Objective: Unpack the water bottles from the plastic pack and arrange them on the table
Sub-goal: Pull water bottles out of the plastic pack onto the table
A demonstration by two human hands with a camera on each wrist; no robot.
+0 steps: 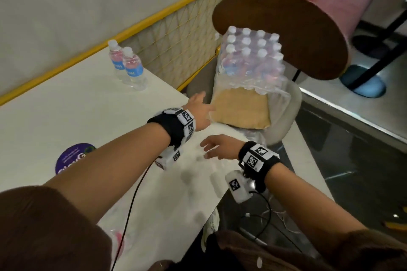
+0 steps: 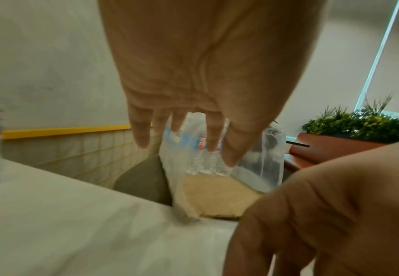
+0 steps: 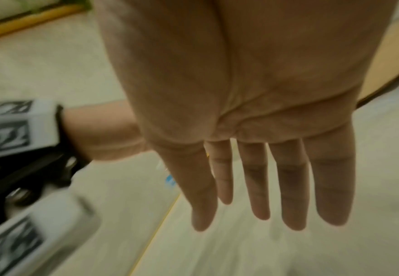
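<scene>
The plastic pack (image 1: 248, 61) of water bottles sits on a chair (image 1: 286, 35) just off the far right end of the white worktop (image 1: 66, 116), tilted so its cardboard base (image 1: 240, 108) faces the person. Its wrap is torn open at the near end, where the cardboard lies bare.

The left hand (image 1: 199, 109) reaches over the worktop's far right edge with fingers straight and spread, holding nothing; its fingertips (image 2: 229, 156) are just beside the near left corner of the cardboard, and whether they touch it cannot be told. The right hand (image 1: 220, 146) hovers nearer, above the worktop's right edge, fingers (image 3: 288, 186) straight and loosely apart, empty, and short of the pack.

Two bottles (image 1: 128, 66) stand upright and touching on the far side of the worktop, left of the pack and well apart from both hands. A round purple sticker (image 1: 73, 157) lies on the near left of the worktop.
</scene>
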